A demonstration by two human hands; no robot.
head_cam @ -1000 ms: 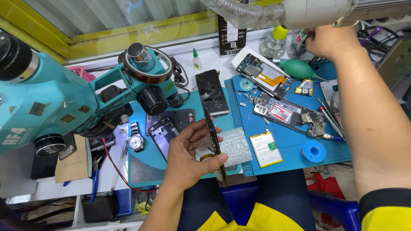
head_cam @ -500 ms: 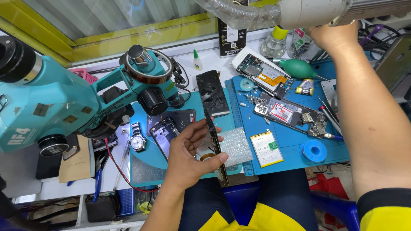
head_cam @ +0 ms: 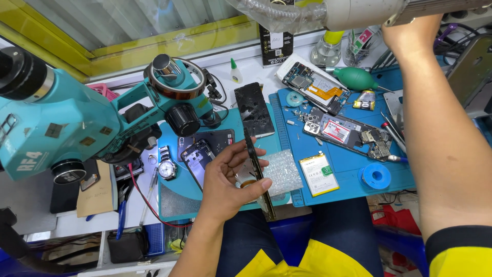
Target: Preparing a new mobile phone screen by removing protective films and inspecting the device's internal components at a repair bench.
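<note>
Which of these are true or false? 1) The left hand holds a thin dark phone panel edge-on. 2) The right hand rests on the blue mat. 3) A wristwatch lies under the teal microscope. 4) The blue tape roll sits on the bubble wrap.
1) True: the left hand grips the phone panel edge-on.
2) False: the right hand is raised at the bench's far edge, clear of the blue mat.
3) True: the wristwatch lies by the microscope.
4) False: the tape roll sits on the mat, apart from the bubble wrap.
</note>
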